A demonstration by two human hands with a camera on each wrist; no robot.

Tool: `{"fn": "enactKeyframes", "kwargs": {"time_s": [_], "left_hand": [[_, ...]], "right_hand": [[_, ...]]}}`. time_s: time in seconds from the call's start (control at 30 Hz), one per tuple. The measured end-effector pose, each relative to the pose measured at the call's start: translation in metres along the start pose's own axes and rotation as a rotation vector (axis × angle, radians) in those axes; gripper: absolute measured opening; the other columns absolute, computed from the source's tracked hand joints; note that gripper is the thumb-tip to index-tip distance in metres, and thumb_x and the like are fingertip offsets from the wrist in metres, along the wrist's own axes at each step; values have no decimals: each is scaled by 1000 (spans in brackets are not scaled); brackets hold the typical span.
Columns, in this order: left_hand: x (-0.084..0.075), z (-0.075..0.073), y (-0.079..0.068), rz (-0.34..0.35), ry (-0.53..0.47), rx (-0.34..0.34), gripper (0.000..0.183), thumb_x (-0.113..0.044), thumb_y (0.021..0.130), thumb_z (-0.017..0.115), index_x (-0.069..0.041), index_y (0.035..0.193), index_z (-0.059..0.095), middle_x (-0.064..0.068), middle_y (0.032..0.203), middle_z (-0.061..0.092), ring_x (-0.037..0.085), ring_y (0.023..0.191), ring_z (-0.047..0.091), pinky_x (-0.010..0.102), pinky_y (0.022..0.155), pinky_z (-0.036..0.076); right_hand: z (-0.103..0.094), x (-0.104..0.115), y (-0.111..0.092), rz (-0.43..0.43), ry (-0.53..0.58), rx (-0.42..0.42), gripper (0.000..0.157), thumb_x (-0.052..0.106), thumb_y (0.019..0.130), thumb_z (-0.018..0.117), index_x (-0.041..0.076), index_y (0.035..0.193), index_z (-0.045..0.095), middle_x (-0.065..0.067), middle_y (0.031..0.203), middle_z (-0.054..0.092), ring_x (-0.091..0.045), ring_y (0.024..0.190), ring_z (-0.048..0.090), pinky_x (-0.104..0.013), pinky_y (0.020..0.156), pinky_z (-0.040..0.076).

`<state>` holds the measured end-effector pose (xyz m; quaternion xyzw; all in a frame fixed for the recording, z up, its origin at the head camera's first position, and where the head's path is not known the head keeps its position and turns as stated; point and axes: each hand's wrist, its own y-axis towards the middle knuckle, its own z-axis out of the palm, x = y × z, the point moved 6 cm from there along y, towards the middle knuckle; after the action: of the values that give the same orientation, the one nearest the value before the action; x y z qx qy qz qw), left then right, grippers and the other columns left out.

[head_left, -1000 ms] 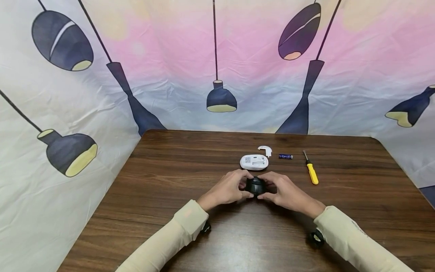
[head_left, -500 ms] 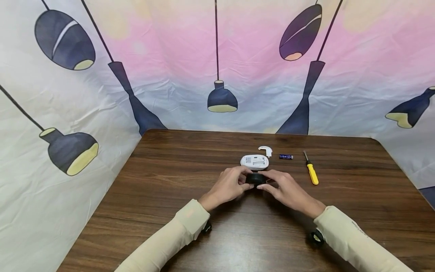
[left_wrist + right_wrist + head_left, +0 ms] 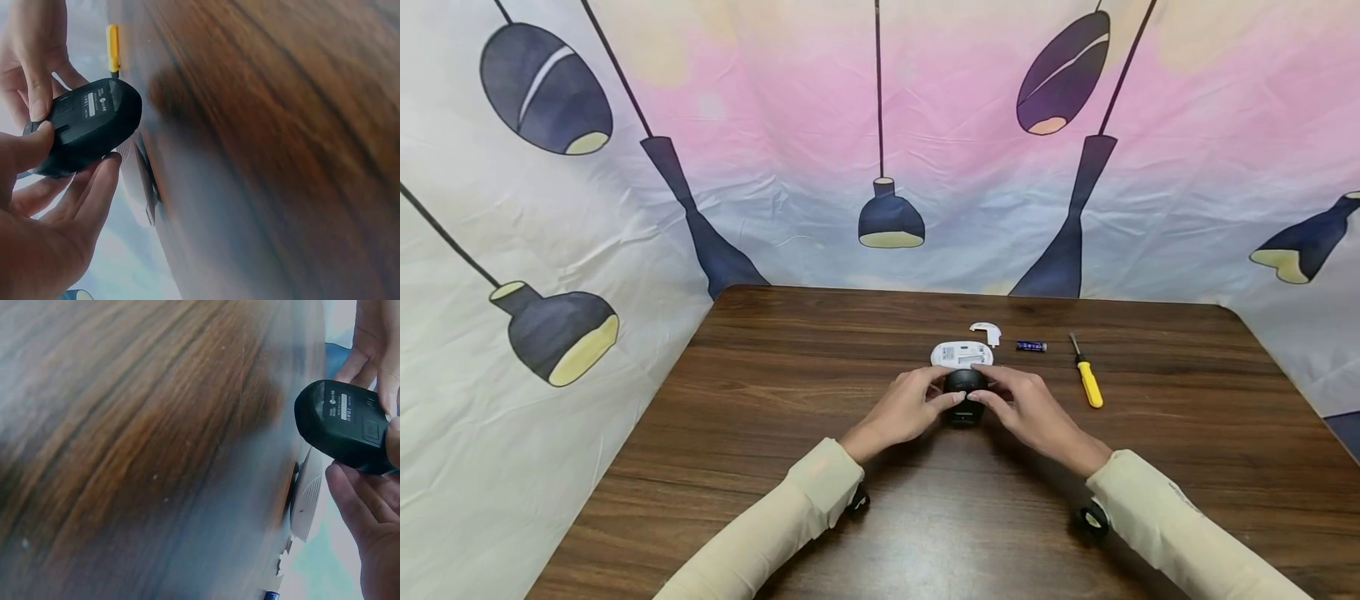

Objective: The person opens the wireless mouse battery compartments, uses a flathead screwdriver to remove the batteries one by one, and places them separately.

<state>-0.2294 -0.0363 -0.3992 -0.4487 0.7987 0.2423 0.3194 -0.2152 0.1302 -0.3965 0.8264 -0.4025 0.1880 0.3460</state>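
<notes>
A black computer mouse [image 3: 966, 382] is held between both hands, raised and tipped so that its labelled underside [image 3: 90, 106] shows in both wrist views. My left hand [image 3: 912, 404] grips its left side, thumb on the underside and fingers behind the body. From the other side my right hand [image 3: 1028, 408] grips it likewise, the two thumbs nearly meeting in the middle. Just beyond lies a white mouse [image 3: 951, 353], bottom up, with its battery slot uncovered; the hands and black mouse hide its near edge.
A white battery cover [image 3: 989, 332] lies behind the white mouse. Right of it are a blue battery [image 3: 1032, 346] and a screwdriver with a yellow handle [image 3: 1088, 383]. The wooden table [image 3: 760, 350] ends at a printed cloth backdrop [image 3: 805, 167].
Both hands have tilted the black mouse up, so its underside now faces the person. The thumbs have shifted inward onto it. The white mouse, cover, battery and screwdriver stay put.
</notes>
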Motion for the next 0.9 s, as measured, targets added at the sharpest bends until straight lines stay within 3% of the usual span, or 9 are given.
{"fn": "enactKeyframes", "kwargs": {"time_s": [0.2, 0.33, 0.47, 0.6, 0.9], "left_hand": [[3, 2, 0, -64, -106, 12, 39, -28, 104, 61, -6, 137, 61, 7, 113, 72, 13, 94, 69, 28, 79, 59], [5, 3, 2, -85, -161, 6, 40, -27, 103, 62, -5, 137, 61, 7, 107, 73, 9, 87, 68, 26, 71, 59], [5, 3, 1, -105, -211, 8, 39, -26, 104, 61, -5, 137, 61, 8, 107, 73, 10, 80, 68, 25, 66, 59], [4, 3, 1, -115, -224, 7, 36, -25, 105, 59, -5, 135, 62, 6, 100, 73, 13, 77, 68, 25, 63, 58], [6, 4, 1, -138, -235, 6, 40, -26, 105, 60, -3, 138, 59, 2, 87, 71, 25, 73, 70, 25, 53, 55]], "right_hand": [[0, -2, 3, 46, 20, -34, 36, 11, 96, 71, -2, 129, 65, -14, 106, 74, -16, 85, 72, -30, 67, 63], [0, -4, 4, 91, 43, -53, 37, 12, 96, 72, -2, 129, 65, -17, 108, 74, -23, 90, 74, -36, 73, 65], [0, -4, 5, 117, 56, -55, 38, 13, 95, 73, -2, 130, 65, -19, 114, 72, -23, 89, 74, -32, 68, 64], [0, -3, 5, 125, 77, -48, 43, 12, 93, 75, -2, 132, 64, -21, 115, 71, -20, 85, 73, -26, 60, 60], [2, -3, 5, 160, 176, -10, 48, 8, 91, 76, -3, 135, 61, -21, 118, 70, -17, 85, 74, -26, 58, 61]]}}
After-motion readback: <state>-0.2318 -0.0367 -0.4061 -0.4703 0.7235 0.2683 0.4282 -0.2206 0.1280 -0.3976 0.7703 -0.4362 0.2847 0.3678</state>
